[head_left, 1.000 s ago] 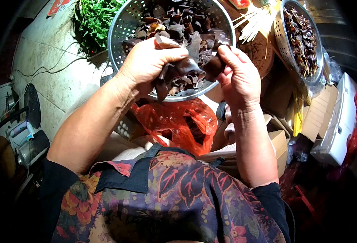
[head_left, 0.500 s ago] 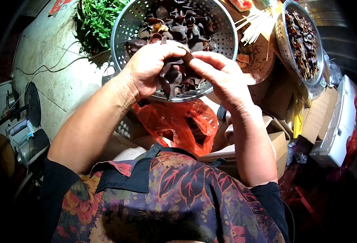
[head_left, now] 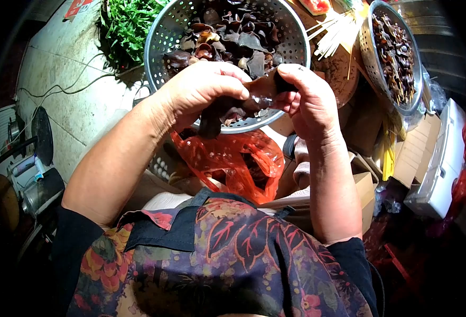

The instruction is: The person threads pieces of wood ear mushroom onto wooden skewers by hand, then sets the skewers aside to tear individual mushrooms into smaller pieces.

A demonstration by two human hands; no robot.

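Note:
Over the near rim of a metal colander, my left hand and my right hand stretch a dark wood ear mushroom between them. The thumb and fingers of each hand pinch one side of it. More dark pieces hang beneath my left hand, partly covered by it. Inside the colander lies a heap of loose wood ear mushrooms, brown to black and curled. An open red plastic bag sits just below the colander, in front of my body.
Leafy greens lie at the upper left. Thin bamboo sticks rest right of the colander, beside a second colander with skewered dark pieces. A cardboard box and a white foam box stand at the right.
My right hand has moved right and turned, drawing the mushroom out sideways. My left hand has shifted slightly, its fingers now reaching across the piece. Flat dark pieces now show in the colander's middle.

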